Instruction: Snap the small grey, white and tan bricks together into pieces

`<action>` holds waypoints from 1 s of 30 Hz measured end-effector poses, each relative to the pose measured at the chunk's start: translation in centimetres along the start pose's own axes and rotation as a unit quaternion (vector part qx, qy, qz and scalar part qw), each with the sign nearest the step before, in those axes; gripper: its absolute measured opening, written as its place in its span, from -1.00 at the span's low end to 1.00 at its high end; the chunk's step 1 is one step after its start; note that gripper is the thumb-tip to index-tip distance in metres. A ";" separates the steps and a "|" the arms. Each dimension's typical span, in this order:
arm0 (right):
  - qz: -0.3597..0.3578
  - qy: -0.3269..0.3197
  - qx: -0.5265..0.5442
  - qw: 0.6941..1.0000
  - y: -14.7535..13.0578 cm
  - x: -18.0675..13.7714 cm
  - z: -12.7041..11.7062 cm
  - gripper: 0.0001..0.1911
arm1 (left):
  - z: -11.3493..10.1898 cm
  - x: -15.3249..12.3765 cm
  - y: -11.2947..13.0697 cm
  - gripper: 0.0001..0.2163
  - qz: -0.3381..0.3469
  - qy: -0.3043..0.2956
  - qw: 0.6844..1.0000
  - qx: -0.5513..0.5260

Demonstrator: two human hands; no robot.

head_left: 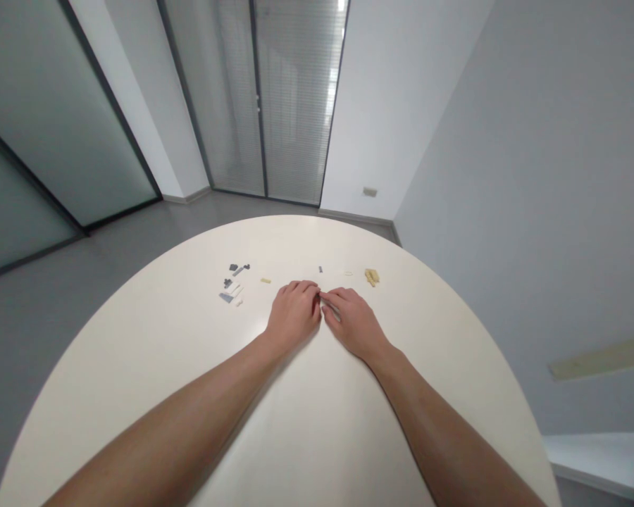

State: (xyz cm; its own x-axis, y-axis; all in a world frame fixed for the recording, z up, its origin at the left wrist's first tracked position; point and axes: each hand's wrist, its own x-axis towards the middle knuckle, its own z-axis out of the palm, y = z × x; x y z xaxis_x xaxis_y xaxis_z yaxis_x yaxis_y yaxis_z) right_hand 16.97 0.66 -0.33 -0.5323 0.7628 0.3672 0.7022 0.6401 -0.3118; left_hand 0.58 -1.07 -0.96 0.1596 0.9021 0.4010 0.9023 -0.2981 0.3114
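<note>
My left hand (294, 310) and my right hand (351, 318) rest together on the round cream table (306, 422), fingertips meeting near the middle. Both have curled, pinching fingers closed on a small pale piece (328, 303) between them; it is too small to name. A cluster of small grey and white parts (234, 286) lies left of my left hand. A tiny tan piece (265, 280) sits just beyond it. A small tan assembly (372, 277) lies beyond my right hand, with a tiny dark part (320, 269) and a pale ring-like bit (347, 273) nearby.
The table's far edge curves close behind the parts. Beyond it are grey floor, glass partitions (58, 141) at left, blinds (275, 98) ahead and a plain wall at right. A low white ledge (602, 458) shows at the lower right.
</note>
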 end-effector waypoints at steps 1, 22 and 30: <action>-0.002 -0.001 -0.004 1.000 -0.1 0.0 -0.1 -0.70 | 0.0 0.0 0.0 -0.76 0.000 -0.001 1.000 0.000; -0.016 -0.004 -0.019 1.000 -0.1 0.0 0.1 -0.67 | -0.4 0.0 0.4 -0.73 -0.013 -0.019 1.000 0.010; -0.010 -0.003 -0.018 1.000 0.0 0.0 0.2 -0.65 | -0.4 0.0 0.4 -0.72 -0.014 -0.024 1.000 0.003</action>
State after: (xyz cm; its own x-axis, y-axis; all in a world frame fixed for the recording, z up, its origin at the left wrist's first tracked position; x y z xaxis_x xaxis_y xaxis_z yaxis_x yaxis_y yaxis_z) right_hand 16.88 0.68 -0.47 -0.5485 0.7507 0.3683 0.7084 0.6512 -0.2722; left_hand 0.78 -1.27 -0.52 0.1527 0.9243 0.3497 0.9091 -0.2702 0.3172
